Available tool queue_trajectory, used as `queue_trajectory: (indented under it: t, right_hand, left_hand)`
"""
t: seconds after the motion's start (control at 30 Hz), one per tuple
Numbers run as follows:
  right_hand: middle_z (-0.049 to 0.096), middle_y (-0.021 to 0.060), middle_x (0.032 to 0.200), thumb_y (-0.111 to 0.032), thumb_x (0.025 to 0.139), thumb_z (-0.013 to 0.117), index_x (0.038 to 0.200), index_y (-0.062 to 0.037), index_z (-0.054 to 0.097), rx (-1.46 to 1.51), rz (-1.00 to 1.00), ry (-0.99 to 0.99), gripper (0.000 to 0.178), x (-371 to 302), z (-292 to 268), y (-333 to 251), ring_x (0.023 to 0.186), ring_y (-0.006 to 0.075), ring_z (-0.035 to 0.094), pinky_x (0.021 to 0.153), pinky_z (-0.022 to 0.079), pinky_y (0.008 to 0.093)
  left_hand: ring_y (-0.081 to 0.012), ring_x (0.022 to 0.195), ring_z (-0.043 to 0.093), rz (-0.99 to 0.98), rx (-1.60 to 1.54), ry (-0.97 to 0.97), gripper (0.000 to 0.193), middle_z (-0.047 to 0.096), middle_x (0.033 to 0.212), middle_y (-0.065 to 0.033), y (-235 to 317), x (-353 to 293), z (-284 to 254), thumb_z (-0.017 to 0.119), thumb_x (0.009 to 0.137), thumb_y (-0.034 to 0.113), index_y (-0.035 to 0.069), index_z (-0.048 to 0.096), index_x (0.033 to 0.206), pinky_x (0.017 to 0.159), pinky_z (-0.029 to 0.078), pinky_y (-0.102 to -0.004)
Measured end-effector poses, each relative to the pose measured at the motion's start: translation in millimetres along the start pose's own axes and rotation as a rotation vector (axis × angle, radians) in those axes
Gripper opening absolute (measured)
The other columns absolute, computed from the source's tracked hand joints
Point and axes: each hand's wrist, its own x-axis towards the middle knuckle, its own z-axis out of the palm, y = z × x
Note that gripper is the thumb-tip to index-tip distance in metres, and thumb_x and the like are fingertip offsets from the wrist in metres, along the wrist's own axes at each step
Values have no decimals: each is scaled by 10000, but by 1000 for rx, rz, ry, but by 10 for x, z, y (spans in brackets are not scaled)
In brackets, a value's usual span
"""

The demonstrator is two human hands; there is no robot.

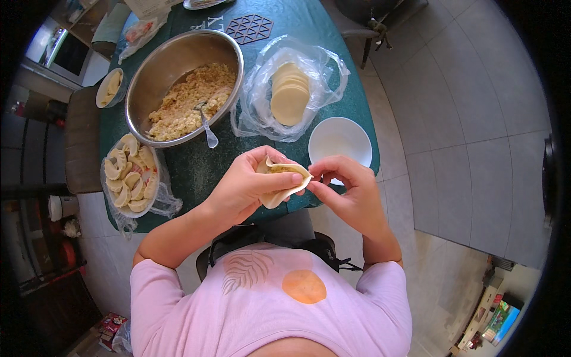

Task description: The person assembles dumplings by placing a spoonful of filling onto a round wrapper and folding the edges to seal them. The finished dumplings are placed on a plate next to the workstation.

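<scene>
My left hand (pixel 244 182) cradles a partly folded dumpling (pixel 278 196), its thumb lying across the wrapper and some filling showing inside the fold. At the dumpling's right corner, the thumb and forefinger of my right hand (pixel 348 187) pinch the edge of the dough. Beyond my hands, a stack of round wrappers (pixel 289 98) lies on a clear plastic bag (pixel 256 83). A white bowl (pixel 340 134) stands just past my right hand. The large steel basin (pixel 140 89) to the left holds crumbly filling (pixel 190 98), with a spoon (pixel 208 131) resting in it.
Finished dumplings (pixel 132 178) fill a plate at the left table edge. A small bowl (pixel 113 86) sits behind them by the basin. A dark lattice trivet (pixel 250 28) lies at the far side of the green-covered table (pixel 196 178). A chair (pixel 86 137) stands at the left.
</scene>
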Motion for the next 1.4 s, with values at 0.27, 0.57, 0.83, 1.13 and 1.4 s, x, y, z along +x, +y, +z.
queue_trajectory:
  t: [0.27,0.57,0.83,1.13,1.4]
  right_hand:
    - [639,99,829,29,762,684,886,4,625,200,88,83,140,-15,97,-75,715,166,620,635,494,255]
    - [611,100,862,40,757,675,864,12,621,25,-60,20,123,5,46,8,703,165,598,622,479,259]
    - [600,99,855,25,731,694,903,-18,608,-56,-51,-59,196,75,4,-169,735,198,588,621,471,288]
    - [603,114,827,28,727,703,889,-21,598,-163,-195,-62,200,28,40,-125,736,256,600,627,483,331]
    - [598,107,851,45,736,688,908,-10,626,-173,-208,-24,191,12,60,-154,758,248,601,647,487,315]
  left_hand:
    - [-173,759,657,14,62,-38,152,647,911,-115,-31,19,-26,696,793,15,18,610,918,630,538,-255]
    - [-192,870,657,-11,114,-78,194,640,993,-140,37,-16,-47,662,831,53,5,581,1001,732,545,-286]
    - [-205,908,653,-14,118,-73,149,642,1012,-156,61,-35,-133,631,850,47,6,562,975,769,544,-312]
    - [-210,821,671,118,391,-106,123,650,964,-136,64,-65,-86,622,860,33,7,576,971,704,549,-303]
    - [-200,875,661,125,412,-185,191,644,982,-121,107,-104,-66,624,858,41,20,562,1037,692,551,-298]
